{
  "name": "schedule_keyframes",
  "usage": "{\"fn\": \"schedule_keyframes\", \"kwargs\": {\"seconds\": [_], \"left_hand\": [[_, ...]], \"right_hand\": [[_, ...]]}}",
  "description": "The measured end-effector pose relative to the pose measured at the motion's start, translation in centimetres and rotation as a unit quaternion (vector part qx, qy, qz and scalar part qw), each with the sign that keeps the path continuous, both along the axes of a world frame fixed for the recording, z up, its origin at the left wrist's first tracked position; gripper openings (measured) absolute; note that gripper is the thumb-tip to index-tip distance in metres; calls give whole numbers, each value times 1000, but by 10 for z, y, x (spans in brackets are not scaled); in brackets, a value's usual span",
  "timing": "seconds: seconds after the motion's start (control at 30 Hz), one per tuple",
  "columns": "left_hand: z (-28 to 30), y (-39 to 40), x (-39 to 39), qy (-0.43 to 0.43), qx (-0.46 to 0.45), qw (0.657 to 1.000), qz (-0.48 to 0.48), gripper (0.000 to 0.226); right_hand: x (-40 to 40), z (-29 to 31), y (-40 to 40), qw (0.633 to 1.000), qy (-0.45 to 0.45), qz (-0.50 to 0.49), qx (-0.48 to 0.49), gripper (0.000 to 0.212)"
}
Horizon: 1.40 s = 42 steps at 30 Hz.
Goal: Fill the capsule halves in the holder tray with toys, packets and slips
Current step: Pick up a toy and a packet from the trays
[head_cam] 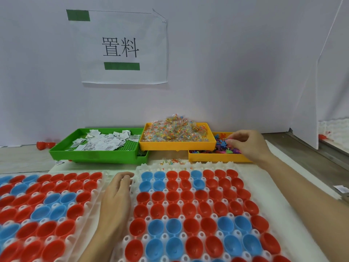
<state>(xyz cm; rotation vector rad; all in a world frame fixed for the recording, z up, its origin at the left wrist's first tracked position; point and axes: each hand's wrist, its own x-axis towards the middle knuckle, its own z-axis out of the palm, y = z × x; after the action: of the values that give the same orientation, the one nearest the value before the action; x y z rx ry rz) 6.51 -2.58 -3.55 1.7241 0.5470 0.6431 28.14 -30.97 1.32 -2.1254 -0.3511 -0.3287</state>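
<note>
Two white moulded plastic holder trays sit side by side on the surface, long sides running away from the camera. The right holder tray is straight ahead, and the left holder tray runs off the frame edge. Every pocket carries a glossy egg-shaped capsule half, open mouth up, mostly red with some blue ones mixed in. All the ones I can see look unfilled.

Behind them there are three shallow plastic bins. A green bin holds a loose pile of white printed slips. A yellow bin is heaped with crinkly clear packets of coloured bits. A second yellow bin, partly tucked under the first, holds small multicoloured plastic toys.

The right hand is reaching into that toy bin, fingers curled down into the pile and seemingly pinching at toys, though I can't tell what's actually gripped. The left hand rests between the two trays, fingers bent over the top left corner of the right one.

A few stray packets lie on the surface just behind the right tray.
</note>
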Motion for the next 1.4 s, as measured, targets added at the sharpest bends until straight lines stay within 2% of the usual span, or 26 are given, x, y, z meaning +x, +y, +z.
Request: {"fn": "schedule_keyframes", "kwargs": {"seconds": [0.13,0.27,0.43,0.57,0.73,1.03,1.4], "left_hand": [[0,2,-1,7,-4,1000,-9,28],[0,3,-1,14,-4,1000,-13,28],[1,4,-3,26,6,1000,-13,25],[2,3,-4,29,2,999,-13,24],[3,1,-5,31,23,999,-10,23],[2,0,-4,37,42,998,-3,23],[0,3,-1,34,51,998,-1,22]], "right_hand": [[-31,-4,-6,994,14,-12,110,7],[-59,-12,-13,987,32,5,157,10],[-76,-8,-19,992,30,44,115,10],[-85,-3,-27,996,29,81,37,10],[-91,-3,-30,996,16,80,-31,18],[-94,-9,-23,995,17,63,-75,23],[-93,-11,-23,995,25,59,-82,17]]}}
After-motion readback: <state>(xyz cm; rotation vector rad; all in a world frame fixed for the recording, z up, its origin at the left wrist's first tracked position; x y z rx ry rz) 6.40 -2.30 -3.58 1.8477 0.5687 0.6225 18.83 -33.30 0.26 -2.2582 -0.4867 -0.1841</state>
